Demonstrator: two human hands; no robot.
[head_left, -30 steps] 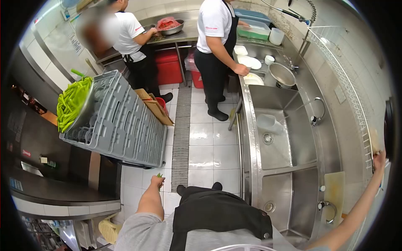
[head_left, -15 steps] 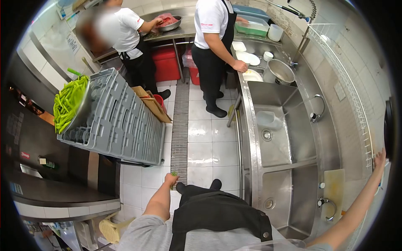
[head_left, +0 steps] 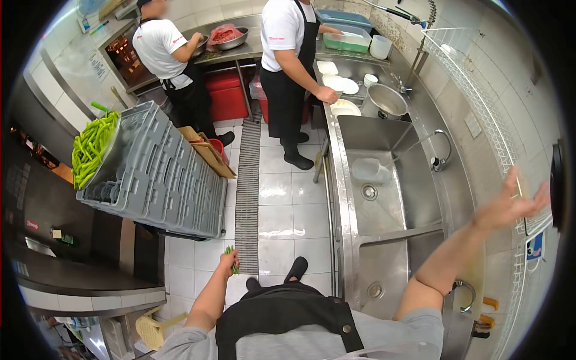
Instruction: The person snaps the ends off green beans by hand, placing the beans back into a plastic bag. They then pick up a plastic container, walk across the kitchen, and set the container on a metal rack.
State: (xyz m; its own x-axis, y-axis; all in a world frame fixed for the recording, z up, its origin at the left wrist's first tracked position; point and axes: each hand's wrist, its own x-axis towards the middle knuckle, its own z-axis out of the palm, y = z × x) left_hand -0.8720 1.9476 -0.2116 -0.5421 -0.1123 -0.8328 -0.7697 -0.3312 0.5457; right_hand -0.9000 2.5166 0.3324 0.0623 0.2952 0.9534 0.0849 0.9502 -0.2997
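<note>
My left hand (head_left: 226, 264) is closed around a small bunch of green stalks (head_left: 234, 269), low over the tiled floor; their exact kind is too small to tell. My right hand (head_left: 510, 203), somewhat blurred, is raised with its fingers spread. It appears empty and is in front of the white wire rack (head_left: 474, 81) on the wall. Just beyond its fingertips is a dark round object (head_left: 557, 186) at the right edge. Below my right arm is the steel double sink (head_left: 396, 233), partly covered by the arm.
Green chillies (head_left: 94, 144) lie in a bowl on stacked grey crates (head_left: 162, 174). Water runs from a tap (head_left: 441, 150) toward a clear container (head_left: 370, 170). Orange-handled tools (head_left: 490, 303) are at lower right. One co-worker (head_left: 288, 66) stands by the sink, another (head_left: 165, 54) at the back counter.
My right hand has moved left from the far right edge and its fingers have spread. My left hand, still holding the stalks, appears further left. The far co-worker has shifted away from the meat bowl.
</note>
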